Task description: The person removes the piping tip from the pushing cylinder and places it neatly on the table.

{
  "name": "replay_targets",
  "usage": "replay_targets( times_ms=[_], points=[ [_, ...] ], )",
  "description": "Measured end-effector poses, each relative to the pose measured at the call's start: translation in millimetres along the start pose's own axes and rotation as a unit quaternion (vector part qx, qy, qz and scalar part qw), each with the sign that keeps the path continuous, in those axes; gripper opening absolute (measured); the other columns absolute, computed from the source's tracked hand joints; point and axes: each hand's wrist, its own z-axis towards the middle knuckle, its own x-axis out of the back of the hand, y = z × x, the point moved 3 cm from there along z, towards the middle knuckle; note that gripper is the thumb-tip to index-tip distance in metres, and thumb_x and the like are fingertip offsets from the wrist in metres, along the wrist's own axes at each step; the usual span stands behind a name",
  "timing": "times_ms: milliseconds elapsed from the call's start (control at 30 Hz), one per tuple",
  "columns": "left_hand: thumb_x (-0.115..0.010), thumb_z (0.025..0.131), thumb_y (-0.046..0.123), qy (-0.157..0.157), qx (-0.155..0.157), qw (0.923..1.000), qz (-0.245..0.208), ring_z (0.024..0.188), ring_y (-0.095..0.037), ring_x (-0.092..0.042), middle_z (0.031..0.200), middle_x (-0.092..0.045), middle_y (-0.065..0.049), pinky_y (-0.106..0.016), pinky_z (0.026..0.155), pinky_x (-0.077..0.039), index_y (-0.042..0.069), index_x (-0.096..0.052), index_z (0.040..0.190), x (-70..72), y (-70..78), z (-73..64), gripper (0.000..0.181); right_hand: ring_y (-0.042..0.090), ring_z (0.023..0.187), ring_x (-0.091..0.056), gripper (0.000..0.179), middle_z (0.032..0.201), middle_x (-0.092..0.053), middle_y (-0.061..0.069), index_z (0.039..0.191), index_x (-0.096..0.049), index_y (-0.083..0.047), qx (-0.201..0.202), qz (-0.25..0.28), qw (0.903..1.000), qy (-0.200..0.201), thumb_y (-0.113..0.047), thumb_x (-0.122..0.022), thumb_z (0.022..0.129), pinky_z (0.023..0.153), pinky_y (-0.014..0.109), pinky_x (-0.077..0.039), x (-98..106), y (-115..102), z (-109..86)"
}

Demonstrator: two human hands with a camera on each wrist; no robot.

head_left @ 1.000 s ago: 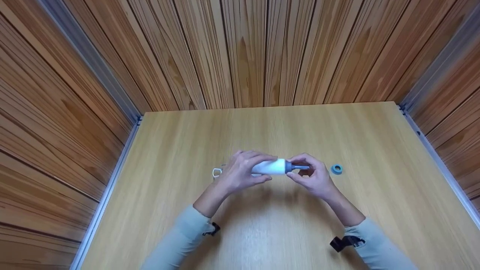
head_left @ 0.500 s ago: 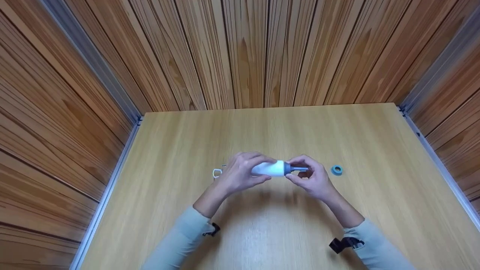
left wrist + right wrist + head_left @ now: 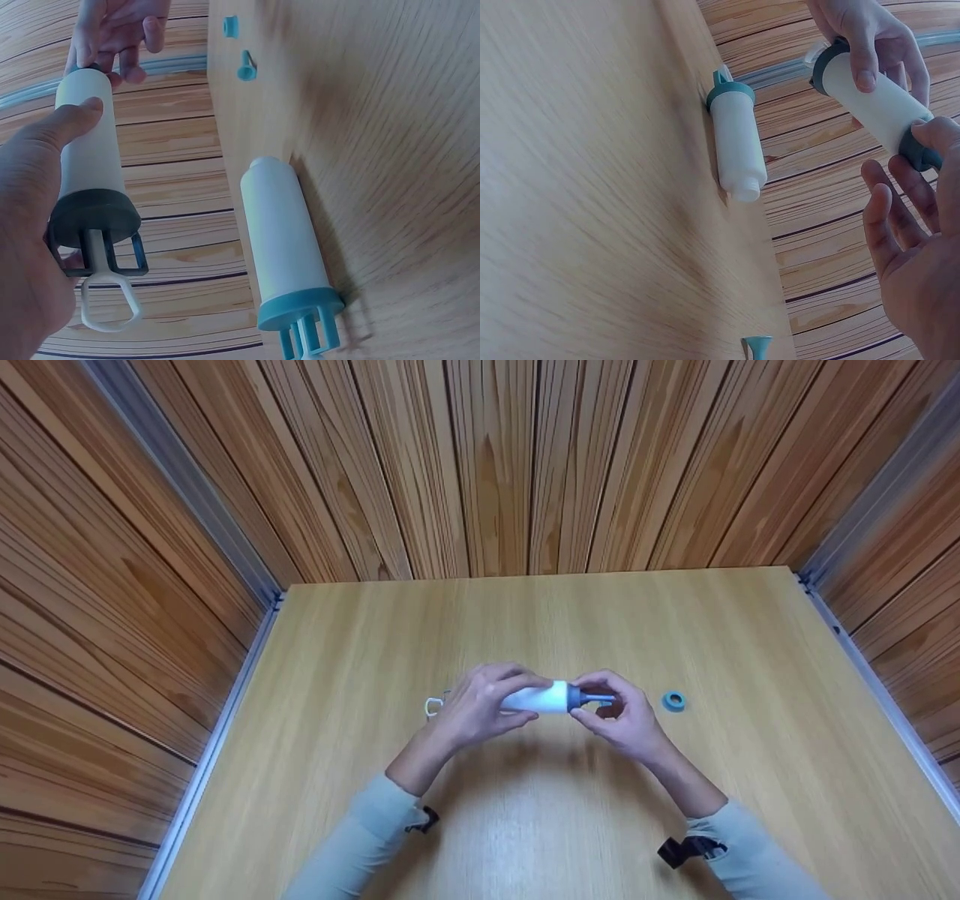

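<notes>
White smooth cylinder [image 3: 541, 697], gripped by left hand [image 3: 484, 701]; right hand [image 3: 630, 718] pinches dark round cap [image 3: 576, 697] at three o'clock.

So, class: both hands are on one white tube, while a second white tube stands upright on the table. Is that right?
Not quite: the second white tube lies on its side on the table, as the left wrist view shows.

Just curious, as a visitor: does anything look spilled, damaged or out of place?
No spill or damage shows. Slightly odd: a white cylindrical tube with a teal collar lies without a nozzle, while a teal funnel-shaped nozzle lies loose on the wooden table.
</notes>
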Motion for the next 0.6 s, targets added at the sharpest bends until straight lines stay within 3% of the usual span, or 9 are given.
replay_targets(
  times_ms=[400, 600],
  points=[
    [-0.094, 0.095, 0.025, 0.033, -0.057, 0.997, 0.041, 0.117, -0.024, -0.081, 0.128, -0.083, -0.004, -0.041, 0.101, -0.068, 0.021, -0.081, 0.133, 0.0, 3.9, 2.8, 0.041, 0.005, 0.105, -0.076, 0.033, 0.118, -0.077, -0.016, 0.128, -0.07, 0.005, -0.004, 0.014, 0.9999, -0.001, 0.009, -0.079, 0.097, 0.073, 0.022, -0.063, -0.7, -3.5, 1.1],
    [-0.094, 0.094, 0.025, 0.03, -0.06, 0.9969, 0.04, 0.118, -0.025, -0.082, 0.129, -0.083, -0.006, -0.042, 0.101, -0.068, 0.02, -0.079, 0.133, -0.6, 4.7, 1.5, 0.042, 0.004, 0.1, -0.076, 0.03, 0.113, -0.078, -0.019, 0.123, -0.073, 0.005, -0.005, 0.003, 1.0, 0.003, 0.009, -0.081, 0.095, 0.073, 0.021, -0.06, 0.8, -5.3, 1.0]
  ],
)
